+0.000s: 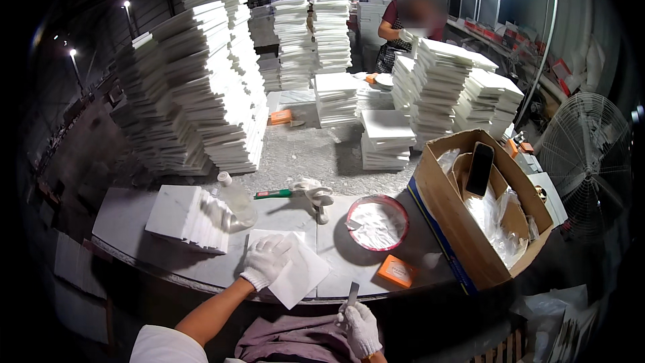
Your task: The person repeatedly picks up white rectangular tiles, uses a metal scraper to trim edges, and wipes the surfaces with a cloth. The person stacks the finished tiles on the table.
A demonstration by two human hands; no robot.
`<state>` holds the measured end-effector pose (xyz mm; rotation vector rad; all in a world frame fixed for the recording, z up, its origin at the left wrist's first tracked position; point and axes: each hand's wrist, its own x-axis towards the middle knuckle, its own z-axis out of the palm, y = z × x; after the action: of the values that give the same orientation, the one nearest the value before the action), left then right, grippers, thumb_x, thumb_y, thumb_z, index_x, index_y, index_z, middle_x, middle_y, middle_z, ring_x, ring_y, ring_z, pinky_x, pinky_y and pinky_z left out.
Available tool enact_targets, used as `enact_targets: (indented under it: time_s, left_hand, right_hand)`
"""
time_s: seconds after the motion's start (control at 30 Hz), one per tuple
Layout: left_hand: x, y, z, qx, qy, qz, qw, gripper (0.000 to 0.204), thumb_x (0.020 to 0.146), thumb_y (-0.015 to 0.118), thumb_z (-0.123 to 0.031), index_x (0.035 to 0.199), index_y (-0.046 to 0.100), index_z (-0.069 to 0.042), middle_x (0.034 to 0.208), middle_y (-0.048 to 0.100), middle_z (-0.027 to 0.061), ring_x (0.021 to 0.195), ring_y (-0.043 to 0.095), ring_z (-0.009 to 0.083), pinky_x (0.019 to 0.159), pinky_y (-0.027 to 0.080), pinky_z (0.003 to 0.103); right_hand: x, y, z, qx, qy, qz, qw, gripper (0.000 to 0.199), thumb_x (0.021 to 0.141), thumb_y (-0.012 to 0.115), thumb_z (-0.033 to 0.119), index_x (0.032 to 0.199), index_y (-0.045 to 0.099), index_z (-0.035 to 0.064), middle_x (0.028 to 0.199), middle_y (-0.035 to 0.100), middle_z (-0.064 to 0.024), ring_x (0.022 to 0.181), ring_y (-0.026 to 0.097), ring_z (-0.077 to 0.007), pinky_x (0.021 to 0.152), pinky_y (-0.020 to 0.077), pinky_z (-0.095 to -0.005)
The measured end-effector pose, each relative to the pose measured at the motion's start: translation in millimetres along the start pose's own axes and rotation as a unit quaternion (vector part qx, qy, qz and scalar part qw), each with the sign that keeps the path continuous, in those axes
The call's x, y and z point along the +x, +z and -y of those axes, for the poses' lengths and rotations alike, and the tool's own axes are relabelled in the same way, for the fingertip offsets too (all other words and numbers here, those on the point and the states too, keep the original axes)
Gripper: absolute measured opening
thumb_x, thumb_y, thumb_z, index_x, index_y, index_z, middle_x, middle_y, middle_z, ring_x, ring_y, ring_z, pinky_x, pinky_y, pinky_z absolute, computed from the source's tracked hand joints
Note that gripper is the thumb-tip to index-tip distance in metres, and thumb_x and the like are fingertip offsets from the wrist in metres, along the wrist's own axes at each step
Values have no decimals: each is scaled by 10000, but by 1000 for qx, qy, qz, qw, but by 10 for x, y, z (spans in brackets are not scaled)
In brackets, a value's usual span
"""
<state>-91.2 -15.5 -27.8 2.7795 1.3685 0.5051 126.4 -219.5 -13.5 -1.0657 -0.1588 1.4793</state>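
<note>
Left grip [269, 260] first, as I watch from my end: gloved, palm down, fingers spread over the white tile [304, 274], wrapped around nothing. Looks like a pinning hold to me, pressure from above so the piece won't skid. That tile sits askew at the near edge of the table [339, 262], one corner jutting toward the wearer, probably to leave an edge easy to get at.

Over to the right grip [359, 328], lower and in front of the table: gloved too, closed around a small grey blade [353, 294], tip upward, apart from the tile. Fingers crowd its lower end, I'd guess to leave the tip free.

Now the surroundings, left to right! A short stack [181, 218] of white pieces stands beyond the left forearm, likely parked there for reach. A clear bottle [239, 210] is just beside it, then a green-handled tool [272, 194] lying behind the tile, then a pale lump [317, 195] I can't identify. Next, a red-rimmed bowl [406, 227] holding white stuff, on the blade's side, handy I'd say. An orange box [397, 271] lies just in front. Far right, a cardboard box [441, 218] carries a dark phone [480, 169] propped high, perhaps to spare it the dust.
</note>
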Motion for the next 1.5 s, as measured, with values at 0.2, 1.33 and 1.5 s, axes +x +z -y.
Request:
enact_targets:
  time_s: [0.2, 1.33, 1.5]
  left_hand:
    - [-61, 28, -23, 12, 2, -30, 999, 361, 853, 593, -345, 1189, 650, -224, 1242, 583, 76, 1171, 521, 295, 963, 414, 458]
    - [-456, -36, -777, -21, -1, -10, 1000, 607, 755, 649, -567, 1236, 603, -200, 1344, 486, 98, 1317, 379, 309, 1113, 262, 488]
    - [-522, -29, -796, -11, -3, -15, 1000, 643, 670, 745, -487, 1237, 605, -218, 1380, 450, 95, 1347, 344, 303, 1137, 235, 486]
  right_hand:
    - [255, -44, 132, 17, -50, 54, 997, 138, 969, 550, 106, 1052, 599, 8, 846, 604, -32, 746, 594, -128, 703, 525, -275]
    - [1078, -84, 533, -369, -196, 63, 906, 298, 884, 649, 44, 1178, 647, 3, 881, 650, -30, 695, 566, -70, 617, 475, -215]
    - [1281, 3, 541, -349, -113, 112, 923, 263, 887, 615, 31, 1142, 655, -20, 746, 620, -15, 617, 509, -60, 555, 413, -210]
